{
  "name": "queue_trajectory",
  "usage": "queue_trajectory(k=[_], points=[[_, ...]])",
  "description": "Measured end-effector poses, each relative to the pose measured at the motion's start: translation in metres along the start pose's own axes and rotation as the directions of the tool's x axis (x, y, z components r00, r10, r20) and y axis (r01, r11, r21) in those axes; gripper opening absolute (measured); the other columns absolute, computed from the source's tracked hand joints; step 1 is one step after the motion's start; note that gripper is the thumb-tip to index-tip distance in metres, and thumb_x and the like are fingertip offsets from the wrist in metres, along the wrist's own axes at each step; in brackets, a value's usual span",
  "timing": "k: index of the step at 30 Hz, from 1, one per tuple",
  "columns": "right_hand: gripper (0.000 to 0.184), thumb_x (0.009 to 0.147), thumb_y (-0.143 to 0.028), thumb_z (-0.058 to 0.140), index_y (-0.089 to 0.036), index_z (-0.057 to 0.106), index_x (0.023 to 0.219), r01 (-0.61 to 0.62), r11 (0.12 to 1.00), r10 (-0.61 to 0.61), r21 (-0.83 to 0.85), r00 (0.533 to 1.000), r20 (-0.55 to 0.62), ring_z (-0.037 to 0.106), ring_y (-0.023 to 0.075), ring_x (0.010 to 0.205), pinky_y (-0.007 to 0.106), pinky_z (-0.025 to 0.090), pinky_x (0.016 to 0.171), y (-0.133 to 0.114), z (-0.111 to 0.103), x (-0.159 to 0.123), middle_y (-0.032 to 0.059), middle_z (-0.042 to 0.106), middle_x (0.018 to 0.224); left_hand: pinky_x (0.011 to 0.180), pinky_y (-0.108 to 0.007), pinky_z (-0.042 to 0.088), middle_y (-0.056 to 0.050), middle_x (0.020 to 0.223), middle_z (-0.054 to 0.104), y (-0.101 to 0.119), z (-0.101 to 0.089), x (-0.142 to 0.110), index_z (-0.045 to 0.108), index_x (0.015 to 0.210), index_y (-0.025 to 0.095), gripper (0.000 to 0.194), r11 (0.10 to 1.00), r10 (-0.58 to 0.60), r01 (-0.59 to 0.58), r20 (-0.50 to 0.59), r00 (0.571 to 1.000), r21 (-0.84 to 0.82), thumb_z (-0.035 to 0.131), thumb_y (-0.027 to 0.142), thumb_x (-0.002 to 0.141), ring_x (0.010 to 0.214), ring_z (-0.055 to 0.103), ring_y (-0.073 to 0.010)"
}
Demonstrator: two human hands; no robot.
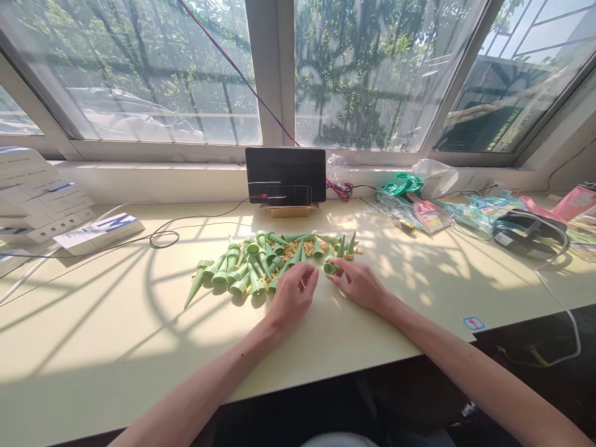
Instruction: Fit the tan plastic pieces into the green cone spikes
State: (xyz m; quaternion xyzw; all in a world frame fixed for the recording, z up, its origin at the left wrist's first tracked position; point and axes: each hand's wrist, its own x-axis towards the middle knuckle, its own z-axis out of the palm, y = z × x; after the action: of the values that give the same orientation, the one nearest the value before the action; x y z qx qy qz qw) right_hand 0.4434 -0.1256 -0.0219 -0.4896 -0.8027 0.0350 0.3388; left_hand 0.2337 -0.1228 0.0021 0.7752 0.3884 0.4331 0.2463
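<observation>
A heap of several green cone-shaped spikes (251, 264), mixed with small tan bits (292, 249), lies on the pale yellow table (116, 323) in front of me. My left hand (293, 293) rests at the heap's near edge, fingers curled toward a spike, and I cannot make out whether it holds anything. My right hand (358, 282) sits just to the right, its fingertips pinched on a green spike (331, 267) at the heap's right end.
A dark tablet (285, 169) with a phone (288, 195) leaning on it stands at the back by the window. White boxes (41, 198) and a cable (162, 239) lie at the left. Plastic bags, pink and green items (423, 208) and a black device (528, 233) crowd the right.
</observation>
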Motion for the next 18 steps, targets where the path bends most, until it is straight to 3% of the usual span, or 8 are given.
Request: queue_trajectory(k=[11, 18], points=[[0.03, 0.097, -0.041, 0.057, -0.02, 0.06, 0.119, 0.018, 0.99, 0.008, 0.139, 0.983, -0.181, 0.044, 0.0084, 0.04, 0.023, 0.043, 0.049, -0.0021, 0.0002, -0.0021, 0.0026, 0.072, 0.078, 0.062, -0.026, 0.048, -0.002, 0.076, 0.067, 0.004, -0.0005, -0.0006, 0.062, 0.084, 0.02, 0.026, 0.996, -0.067, 0.068, 0.025, 0.997, -0.059, 0.049, 0.038, 0.098, 0.067, 0.059, -0.0144], [0.029, 0.099, -0.039, 0.056, -0.019, 0.062, 0.118, 0.2, 0.978, -0.182, 0.055, 0.955, -0.236, 0.047, 0.008, 0.041, 0.022, 0.042, 0.049, -0.006, 0.0003, -0.0072, -0.0009, 0.068, 0.065, 0.051, -0.024, 0.046, -0.001, 0.073, 0.065, 0.0073, -0.0028, -0.0001, 0.059, 0.084, 0.019, 0.033, 0.94, -0.193, 0.217, 0.116, 0.974, -0.264, 0.05, 0.049, 0.097, 0.052, 0.054, -0.0104]])
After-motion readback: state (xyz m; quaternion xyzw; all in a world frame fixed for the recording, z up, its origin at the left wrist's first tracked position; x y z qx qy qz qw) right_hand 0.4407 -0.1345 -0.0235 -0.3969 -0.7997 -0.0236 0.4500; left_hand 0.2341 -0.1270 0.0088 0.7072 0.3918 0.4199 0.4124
